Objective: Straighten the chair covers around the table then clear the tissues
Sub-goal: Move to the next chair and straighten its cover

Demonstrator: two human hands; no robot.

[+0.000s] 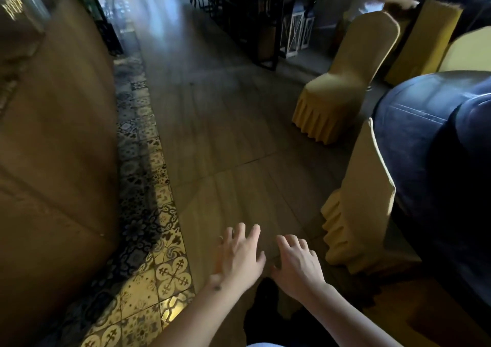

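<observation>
both hands, left hand (240,256) and right hand (299,264), are held out empty over the floor (225,147) with fingers spread. a covered chair (358,200) is seen at the right, touching the table (430,123). another chair (345,81) stands well apart.

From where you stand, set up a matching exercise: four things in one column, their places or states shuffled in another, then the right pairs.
Things:
1. left hand
2. nearest yellow fabric chair cover with pleated skirt
3. dark blue tablecloth
4. patterned floor tiles

Places or states:
A. a strip along the left edge of the wooden floor
B. empty, fingers spread, beside the right hand
C. draped over the round table at right
D. chair back turned to the camera, tucked against the table

Pairs: 1-B, 2-D, 3-C, 4-A
</observation>
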